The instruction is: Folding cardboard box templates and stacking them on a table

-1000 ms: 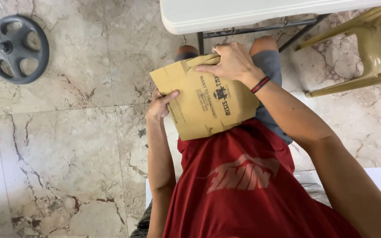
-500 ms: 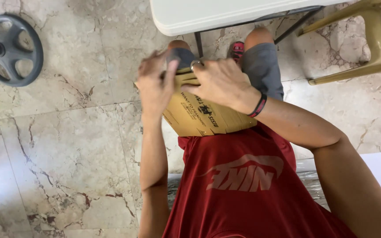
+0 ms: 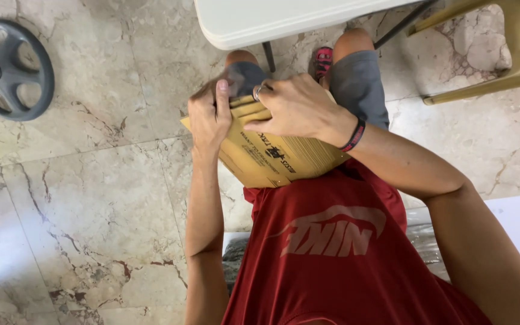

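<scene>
- Head view, looking straight down: we sit on a seat with our knees under the edge of a white table (image 3: 254, 24), and a stack of brown paper bags (image 3: 278, 159) rests on our lap against the red shirt (image 3: 332, 253).
- We see our left hand (image 3: 209, 117) clamped on the left upper edge of the stack, thumb up along the side and fingers curled over the top sheets.
- We see our right hand (image 3: 293, 108) pressed flat across the top of the stack, fingers closed on the upper edges just beside the left hand; the two hands are almost touching.
- A ring shows on one right finger, and a dark wristband (image 3: 354, 135) with a red edge sits on the right wrist.
- Grey shorts (image 3: 359, 84) cover both thighs, and a pink shoe (image 3: 323, 60) shows between the knees beneath the table.
- On the marble floor (image 3: 79, 198), well apart to the left, lies a grey wheel-shaped base (image 3: 10, 69).
- A yellowish plastic chair (image 3: 507, 54) stands at the upper right, near the table.
</scene>
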